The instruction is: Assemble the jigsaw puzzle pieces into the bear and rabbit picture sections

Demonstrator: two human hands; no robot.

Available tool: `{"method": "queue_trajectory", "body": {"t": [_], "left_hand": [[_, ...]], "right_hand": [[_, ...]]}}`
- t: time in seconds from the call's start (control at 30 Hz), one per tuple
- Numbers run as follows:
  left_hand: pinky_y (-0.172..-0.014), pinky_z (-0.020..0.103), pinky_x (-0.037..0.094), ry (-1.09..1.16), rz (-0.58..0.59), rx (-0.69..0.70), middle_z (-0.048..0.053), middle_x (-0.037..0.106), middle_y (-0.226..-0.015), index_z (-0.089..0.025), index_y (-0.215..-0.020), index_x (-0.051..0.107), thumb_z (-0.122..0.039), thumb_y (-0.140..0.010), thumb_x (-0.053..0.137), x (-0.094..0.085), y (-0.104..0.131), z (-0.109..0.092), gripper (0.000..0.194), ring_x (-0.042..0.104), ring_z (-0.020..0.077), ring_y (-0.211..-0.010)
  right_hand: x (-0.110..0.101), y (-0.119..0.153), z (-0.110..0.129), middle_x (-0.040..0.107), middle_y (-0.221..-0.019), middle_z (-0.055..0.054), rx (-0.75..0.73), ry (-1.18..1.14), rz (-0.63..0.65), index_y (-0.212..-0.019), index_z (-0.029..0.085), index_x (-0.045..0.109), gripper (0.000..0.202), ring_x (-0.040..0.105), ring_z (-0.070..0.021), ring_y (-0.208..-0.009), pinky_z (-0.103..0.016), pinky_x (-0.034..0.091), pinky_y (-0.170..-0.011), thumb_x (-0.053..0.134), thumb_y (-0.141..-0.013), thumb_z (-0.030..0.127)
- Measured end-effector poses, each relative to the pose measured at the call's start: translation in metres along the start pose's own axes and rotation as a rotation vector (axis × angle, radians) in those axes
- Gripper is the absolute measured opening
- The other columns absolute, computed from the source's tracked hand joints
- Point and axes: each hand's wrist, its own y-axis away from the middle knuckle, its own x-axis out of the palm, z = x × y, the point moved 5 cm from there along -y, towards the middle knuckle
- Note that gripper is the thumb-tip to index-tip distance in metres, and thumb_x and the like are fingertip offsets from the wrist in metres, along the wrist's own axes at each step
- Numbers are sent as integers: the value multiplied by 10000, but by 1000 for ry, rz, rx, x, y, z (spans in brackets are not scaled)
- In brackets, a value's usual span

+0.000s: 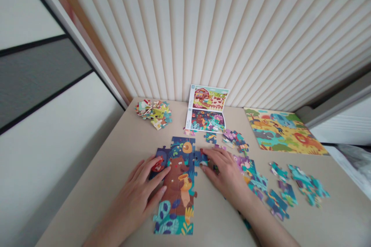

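While both hands rest flat (fingers spread), the bear puzzle [177, 185] lies between them.

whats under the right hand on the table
The right hand lies flat over loose puzzle pieces; its fingertips touch a blue piece at the edge of the bear puzzle section. What lies beneath the palm is covered.

1. The joined puzzle section [176, 185] shows a brown bear with an orange pot on dark blue, teal leaves below
2. Loose pieces [278, 193] are teal, blue and purple
3. The finished puzzle [284, 131] is yellow, green and orange (animal shapes)
4. The surface [121, 154] is plain beige
5. The wall [203, 27] is cream, vertically ribbed
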Motion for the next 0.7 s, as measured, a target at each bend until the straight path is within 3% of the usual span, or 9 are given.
{"method": "queue_trajectory", "body": {"t": [0.7], "left_hand": [[-1209,590,488,23,-5,-17,78,457,-1630,-371,-1527,589,-345,-1024,609,-8,-3,-5,504,472,330,-1489]], "right_hand": [[5,-6,-1,705,-1418,-89,18,-29,19,-1420,297,641,380,626,-298,-1337,-574,477,-1164,638,-1041,327]]}}
